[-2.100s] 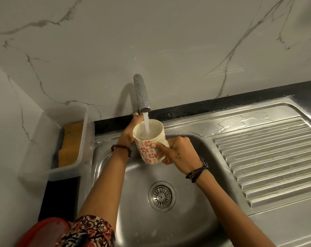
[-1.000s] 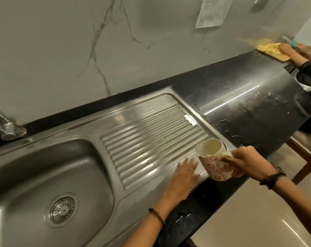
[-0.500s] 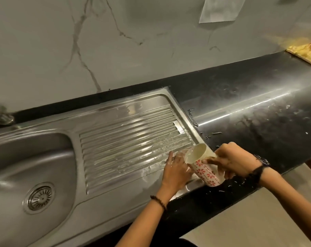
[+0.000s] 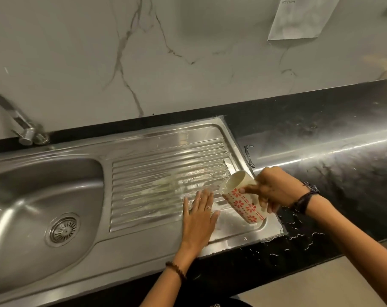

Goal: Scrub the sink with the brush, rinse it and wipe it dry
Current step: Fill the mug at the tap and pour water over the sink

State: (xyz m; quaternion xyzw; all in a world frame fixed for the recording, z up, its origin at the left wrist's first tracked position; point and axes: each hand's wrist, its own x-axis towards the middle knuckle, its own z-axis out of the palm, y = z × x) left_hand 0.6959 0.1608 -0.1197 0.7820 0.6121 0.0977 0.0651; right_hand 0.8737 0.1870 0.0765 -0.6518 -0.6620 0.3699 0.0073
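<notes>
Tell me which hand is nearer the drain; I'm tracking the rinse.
Left. The left hand lies flat on the drainboard, right of the drain. The right hand holds the tilted mug farther right, at the drainboard's end.

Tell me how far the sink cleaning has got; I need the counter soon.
Rinsing is in hand: the right hand tips a floral mug over the ribbed drainboard, which shines wet with whitish streaks, while the left hand lies flat on it. No brush shows, so scrubbing looks over, though I can't confirm it. Left: wiping dry, including droplets on the black counter.
</notes>
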